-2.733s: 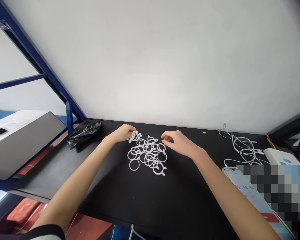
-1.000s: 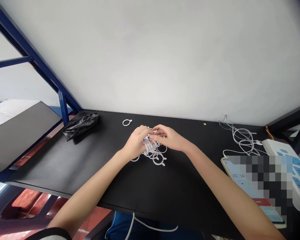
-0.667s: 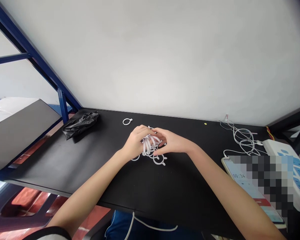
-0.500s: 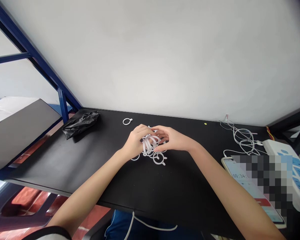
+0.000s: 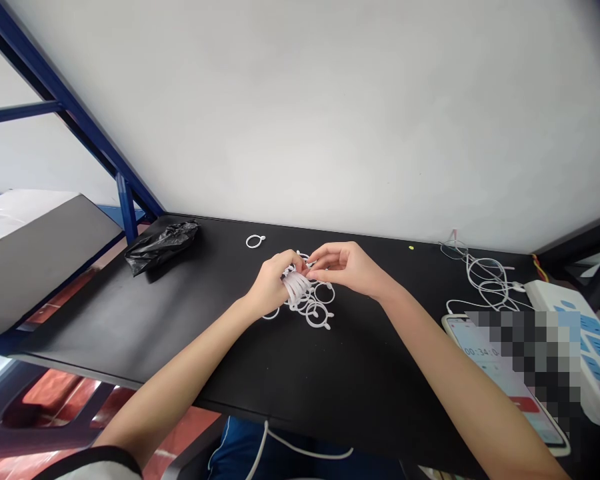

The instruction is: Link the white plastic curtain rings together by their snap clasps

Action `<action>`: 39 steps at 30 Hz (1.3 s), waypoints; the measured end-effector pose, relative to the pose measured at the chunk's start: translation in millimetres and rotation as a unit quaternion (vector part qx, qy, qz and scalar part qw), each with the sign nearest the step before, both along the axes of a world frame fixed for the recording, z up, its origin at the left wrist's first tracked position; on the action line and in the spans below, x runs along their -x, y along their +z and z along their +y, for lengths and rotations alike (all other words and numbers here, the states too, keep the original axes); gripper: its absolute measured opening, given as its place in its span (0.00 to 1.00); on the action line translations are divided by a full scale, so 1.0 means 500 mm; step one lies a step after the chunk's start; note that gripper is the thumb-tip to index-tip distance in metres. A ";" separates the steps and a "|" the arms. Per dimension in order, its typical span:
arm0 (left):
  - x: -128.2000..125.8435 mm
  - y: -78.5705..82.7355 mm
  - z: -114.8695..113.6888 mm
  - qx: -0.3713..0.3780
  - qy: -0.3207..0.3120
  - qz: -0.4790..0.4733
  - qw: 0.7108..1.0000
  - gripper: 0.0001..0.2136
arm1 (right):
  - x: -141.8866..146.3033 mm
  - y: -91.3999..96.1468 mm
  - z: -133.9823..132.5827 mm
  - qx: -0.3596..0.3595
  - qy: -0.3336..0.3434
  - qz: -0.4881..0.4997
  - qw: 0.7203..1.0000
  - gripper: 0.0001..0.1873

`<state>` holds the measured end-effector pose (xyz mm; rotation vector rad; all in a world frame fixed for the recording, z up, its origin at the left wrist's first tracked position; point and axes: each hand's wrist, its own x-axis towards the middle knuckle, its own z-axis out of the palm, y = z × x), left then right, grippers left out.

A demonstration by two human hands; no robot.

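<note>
My left hand [image 5: 273,283] is closed round a bunch of white plastic rings [image 5: 294,285] that hang from its fingers. My right hand [image 5: 347,267] meets it from the right, thumb and fingers pinched at the top of that bunch. Under and beside both hands a small pile of loose white rings [image 5: 317,308] lies on the black table [image 5: 260,373]. One single white ring [image 5: 255,241] lies apart, farther back on the left.
A crumpled black plastic bag [image 5: 161,245] sits at the back left. White cables [image 5: 485,279] coil at the back right beside a white and blue power strip [image 5: 587,343]. A phone [image 5: 485,360] lies near the right front edge. A blue steel frame [image 5: 80,123] rises on the left.
Since the earliest frame the hands came together over the pile, which is smaller; one ring now lies apart at the back. In the last second my right hand lifted slightly to the bunch's top.
</note>
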<state>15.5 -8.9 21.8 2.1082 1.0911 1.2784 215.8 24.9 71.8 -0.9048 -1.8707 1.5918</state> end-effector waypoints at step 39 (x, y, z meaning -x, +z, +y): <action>0.016 -0.001 0.004 -0.153 0.049 0.084 0.984 0.10 | 0.063 -0.031 -0.056 0.026 0.033 -0.083 0.996 0.21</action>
